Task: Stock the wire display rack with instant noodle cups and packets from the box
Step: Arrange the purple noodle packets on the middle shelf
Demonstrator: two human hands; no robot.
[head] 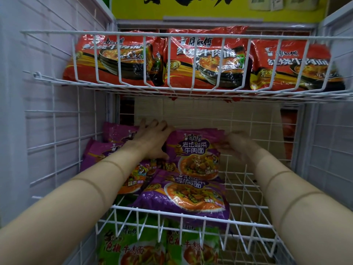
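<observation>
A purple noodle packet [194, 152] stands tilted in the middle shelf of the white wire rack [183, 214]. My left hand [152, 138] grips its upper left edge and my right hand [236, 144] pinches its upper right edge. Another purple packet [187, 196] lies flat in front of it, against the shelf's front rail. More purple packets [107, 148] are stacked at the left of the shelf, partly hidden by my left forearm.
Red noodle packets [204, 58] fill the top wire shelf. Green packets [133, 247] lie in the shelf below. The right half of the middle shelf shows bare wire [246, 190]. A cardboard sheet [210, 115] lines the back. A yellow sign [210, 8] hangs above.
</observation>
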